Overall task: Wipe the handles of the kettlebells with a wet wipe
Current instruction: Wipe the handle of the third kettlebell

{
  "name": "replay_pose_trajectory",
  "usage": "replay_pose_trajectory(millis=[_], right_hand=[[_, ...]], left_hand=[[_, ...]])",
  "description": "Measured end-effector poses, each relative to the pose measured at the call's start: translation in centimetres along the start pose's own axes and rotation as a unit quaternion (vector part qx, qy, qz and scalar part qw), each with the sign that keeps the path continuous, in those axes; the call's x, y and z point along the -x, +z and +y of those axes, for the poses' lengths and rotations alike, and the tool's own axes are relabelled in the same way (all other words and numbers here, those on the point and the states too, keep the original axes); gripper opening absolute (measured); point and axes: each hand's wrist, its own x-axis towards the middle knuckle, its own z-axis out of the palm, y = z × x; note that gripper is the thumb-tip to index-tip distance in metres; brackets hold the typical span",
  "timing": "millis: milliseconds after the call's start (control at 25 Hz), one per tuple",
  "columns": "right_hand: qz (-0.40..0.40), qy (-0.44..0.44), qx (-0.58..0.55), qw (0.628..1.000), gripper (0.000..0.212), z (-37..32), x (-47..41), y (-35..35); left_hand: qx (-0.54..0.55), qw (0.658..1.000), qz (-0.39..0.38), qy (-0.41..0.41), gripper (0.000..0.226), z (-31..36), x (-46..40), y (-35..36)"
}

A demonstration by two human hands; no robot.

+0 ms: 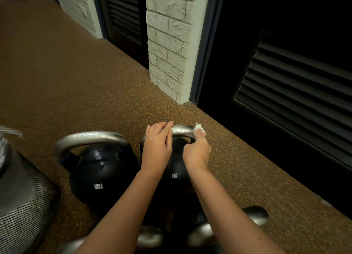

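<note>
**Operator:** Speckled brown rubber floor (80,82) runs along a pale brick pillar (167,44) and dark louvred doors (297,86). I'm over the 8 kg kettlebell (176,170), which stands on the floor just beside the 12 kg kettlebell (101,177).

**Spotter:** Where are the hands?

**Operator:** My left hand (157,149) lies on the left end of the steel handle (182,130), fingers straight and close together, steadying it. My right hand (198,151) pinches the wet wipe (199,128) against the handle's right corner, fingers curled round the bar.

**Spotter:** What worries you?

**Operator:** The handle looks beaded with wet, so I judge my steadying hand could slide. If I drag the wipe hard toward it, I might jam the two hands together. Pushing sideways could also rock the bell against its neighbour. The wipe is bunched small, so it may miss the bar's underside.

**Spotter:** Room to work?

**Operator:** Open floor lies ahead and to the right, up to the door threshold. Left is tight: the 12 kg handle (89,139) sits near, then a mesh bin (24,206) at the edge. More steel handles (255,214) crowd below my forearms, partly hidden.
</note>
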Motion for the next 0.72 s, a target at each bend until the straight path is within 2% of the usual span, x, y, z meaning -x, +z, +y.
replay_pose_trajectory(millis=[120,320,440,520,600,720], right_hand=[[0.010,0.009,0.009,1.000,0.056,-0.1,-1.4,-1.1],[-0.026,-0.123,0.084,0.988,0.059,-0.2,-1.9,-2.6],[-0.048,-0.090,0.116,0.988,0.053,-0.1,-3.2,-3.4],[-0.077,-0.125,0.160,0.976,0.044,-0.8,-3.9,-3.6],[-0.093,-0.184,0.190,0.960,0.047,-0.9,-3.7,-3.9],[-0.102,-0.211,0.172,0.957,0.048,0.3,-4.4,-4.8]], left_hand=[[0.001,1.000,0.000,0.002,0.031,0.0,0.0,0.0],[0.004,1.000,0.000,-0.001,0.031,0.0,0.1,-0.1],[0.009,1.000,-0.005,-0.006,0.032,0.2,0.2,-0.3],[0.010,1.000,-0.003,-0.010,0.032,0.3,0.1,-0.3],[0.007,1.000,-0.004,-0.010,0.032,0.3,0.2,-0.3],[0.004,1.000,-0.017,-0.011,0.033,0.4,0.2,-0.4]])
